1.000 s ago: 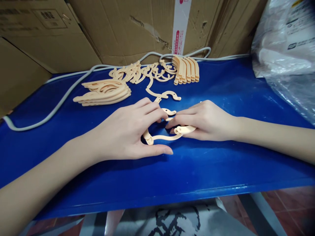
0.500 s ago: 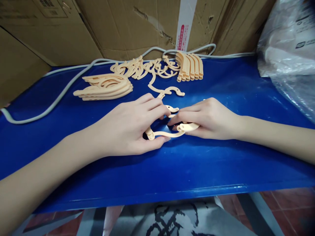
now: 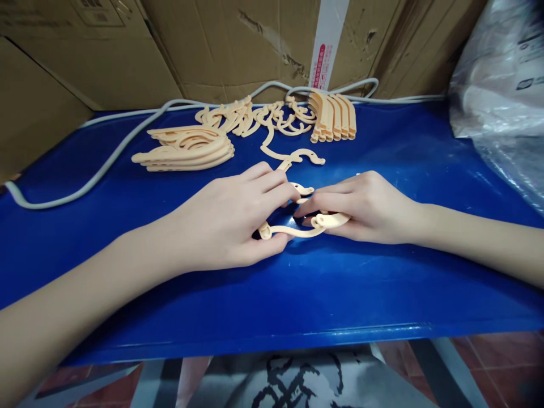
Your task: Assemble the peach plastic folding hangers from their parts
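Near the middle of the table I hold a partly joined, cream plastic folding hanger [image 3: 293, 231] with both hands. My left hand [image 3: 232, 218] is closed around its left side, thumb below the thin curved bar and fingers over the upper pieces. My right hand [image 3: 368, 207] grips the right arm piece, which meets the bar at a round joint. The fingertips of both hands are close together, and they hide part of the joints between them. Just beyond the left fingers, a hook-shaped piece [image 3: 304, 156] extends away from me on the table.
Behind my hands lie a stack of curved hanger arms [image 3: 187, 156], a loose heap of hook pieces [image 3: 242, 119] and a row of arm pieces [image 3: 334, 116]. A grey cable [image 3: 106, 170] runs along the back of the blue table [image 3: 340, 294]. Cardboard boxes [image 3: 238, 51] and a plastic bag [image 3: 497, 85] border it.
The whole view has shifted slightly, with things appearing a little farther right. Both hands keep nearly the same grip on the folding hanger; its left corner tilts a little differently.
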### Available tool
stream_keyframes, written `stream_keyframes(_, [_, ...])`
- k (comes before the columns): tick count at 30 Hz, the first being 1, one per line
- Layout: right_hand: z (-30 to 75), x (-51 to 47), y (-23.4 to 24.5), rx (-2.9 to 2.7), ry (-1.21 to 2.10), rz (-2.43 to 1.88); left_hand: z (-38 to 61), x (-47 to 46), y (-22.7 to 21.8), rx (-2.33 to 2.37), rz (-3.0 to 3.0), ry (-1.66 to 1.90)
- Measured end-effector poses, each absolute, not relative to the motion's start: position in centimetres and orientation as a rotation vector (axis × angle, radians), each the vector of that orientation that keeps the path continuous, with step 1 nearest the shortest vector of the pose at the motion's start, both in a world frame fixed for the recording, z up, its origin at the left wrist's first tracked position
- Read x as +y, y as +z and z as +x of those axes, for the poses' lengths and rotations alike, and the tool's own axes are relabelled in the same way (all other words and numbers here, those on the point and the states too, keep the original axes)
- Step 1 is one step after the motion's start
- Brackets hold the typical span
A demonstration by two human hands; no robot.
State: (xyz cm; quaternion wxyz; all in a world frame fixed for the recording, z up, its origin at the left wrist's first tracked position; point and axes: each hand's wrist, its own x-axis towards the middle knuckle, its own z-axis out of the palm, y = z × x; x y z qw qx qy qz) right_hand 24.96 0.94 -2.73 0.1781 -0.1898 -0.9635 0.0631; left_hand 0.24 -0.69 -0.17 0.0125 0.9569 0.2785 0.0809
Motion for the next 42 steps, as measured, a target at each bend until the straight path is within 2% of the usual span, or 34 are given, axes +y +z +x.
stream_keyframes(42, [24.9, 1.05, -2.43, -2.714, 0.194, -0.518, 0.7, -0.64, -0.01, 0.864, 2.868, 0.39])
